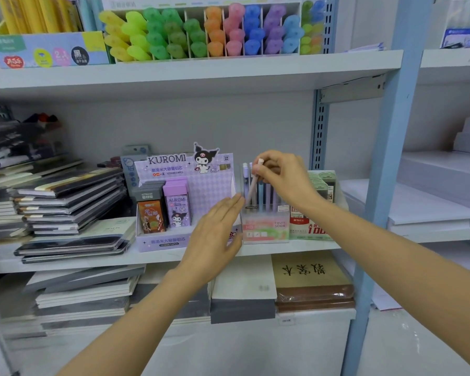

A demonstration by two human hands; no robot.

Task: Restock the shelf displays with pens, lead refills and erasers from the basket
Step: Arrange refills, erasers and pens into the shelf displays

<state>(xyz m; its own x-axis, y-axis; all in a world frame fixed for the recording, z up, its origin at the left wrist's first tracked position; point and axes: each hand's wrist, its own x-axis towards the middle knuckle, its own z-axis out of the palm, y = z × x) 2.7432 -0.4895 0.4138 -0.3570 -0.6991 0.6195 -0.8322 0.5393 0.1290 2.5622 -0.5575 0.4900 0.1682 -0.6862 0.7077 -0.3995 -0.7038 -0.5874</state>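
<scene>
One pale pen (253, 189) pinched by R fingers (269, 166), tip in clear box (265, 230); L fingers (228, 206) straight, touching box side.

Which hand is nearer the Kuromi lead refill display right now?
Left. The left hand lies open across the Kuromi display's right end; the right hand is further right, pinching a pen above the clear pen box.

Pale blue shelf upright (388, 169) splits things up: white shelf boards (174, 74) and a grey back panel (147, 123) left of it, more white shelving (451, 63) on its right.
</scene>
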